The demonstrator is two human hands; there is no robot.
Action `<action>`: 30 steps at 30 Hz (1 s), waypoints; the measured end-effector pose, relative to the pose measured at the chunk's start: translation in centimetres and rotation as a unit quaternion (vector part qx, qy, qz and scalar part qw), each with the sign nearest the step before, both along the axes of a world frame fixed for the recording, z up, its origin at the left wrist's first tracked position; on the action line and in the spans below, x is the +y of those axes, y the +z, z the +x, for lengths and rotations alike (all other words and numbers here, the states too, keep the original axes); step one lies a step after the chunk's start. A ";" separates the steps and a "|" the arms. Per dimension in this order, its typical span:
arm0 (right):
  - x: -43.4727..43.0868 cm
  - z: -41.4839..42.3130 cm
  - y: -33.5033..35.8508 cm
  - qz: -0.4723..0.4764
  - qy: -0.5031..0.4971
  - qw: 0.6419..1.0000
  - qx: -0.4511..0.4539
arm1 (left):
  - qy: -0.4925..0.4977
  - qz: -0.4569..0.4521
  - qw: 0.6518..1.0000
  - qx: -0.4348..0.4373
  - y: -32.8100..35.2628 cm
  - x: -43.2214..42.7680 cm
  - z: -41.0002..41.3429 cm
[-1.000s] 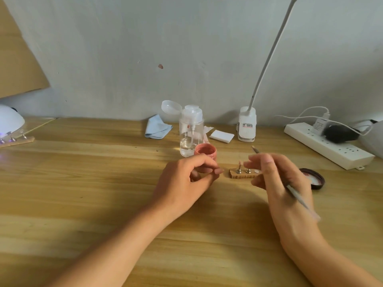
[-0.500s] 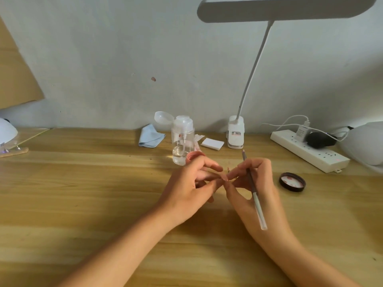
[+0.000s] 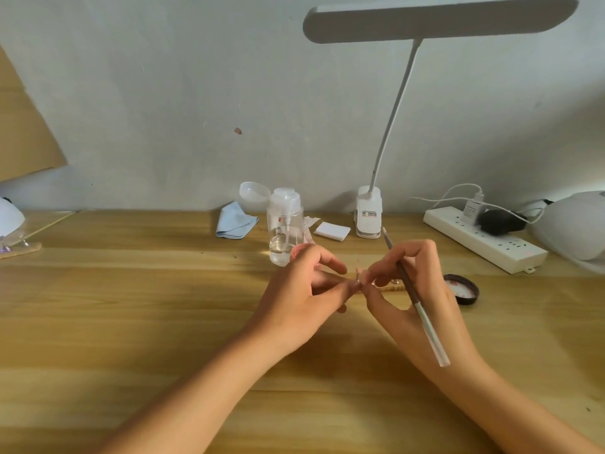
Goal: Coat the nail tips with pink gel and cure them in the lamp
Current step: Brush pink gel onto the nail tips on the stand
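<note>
Fingers of our left hand are curled, with thumb and forefinger pressed together on what looks like a clear nail tip. It stands on the wooden strip, mid-bench. Our right hand meets it tip to tip and pinches the same spot, with the brush clamped between its other fingers. We judge this to be seating the tip before coating. We should hold the strip steady, press lightly and keep skin off the face to be painted. A white curing lamp waits at the far right.
</note>
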State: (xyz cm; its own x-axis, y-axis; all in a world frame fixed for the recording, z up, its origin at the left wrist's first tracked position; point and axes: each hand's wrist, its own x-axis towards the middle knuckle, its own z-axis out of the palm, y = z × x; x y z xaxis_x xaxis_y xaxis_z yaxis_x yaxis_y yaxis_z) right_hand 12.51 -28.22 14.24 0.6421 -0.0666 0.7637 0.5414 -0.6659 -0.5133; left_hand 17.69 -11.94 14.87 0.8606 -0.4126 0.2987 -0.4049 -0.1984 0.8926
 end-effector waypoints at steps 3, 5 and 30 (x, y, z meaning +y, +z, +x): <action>-1.3 0.2 0.0 0.080 0.015 0.996 0.030 | 0.079 0.044 0.995 -0.032 -1.0 -0.4 0.2; -2.3 0.3 0.2 0.121 0.002 0.992 0.045 | 0.110 0.126 0.984 -0.052 -1.5 -0.5 0.2; -4.3 1.6 -0.8 -0.118 -0.022 0.991 0.059 | 0.125 0.216 0.961 -0.120 -2.1 -2.6 1.7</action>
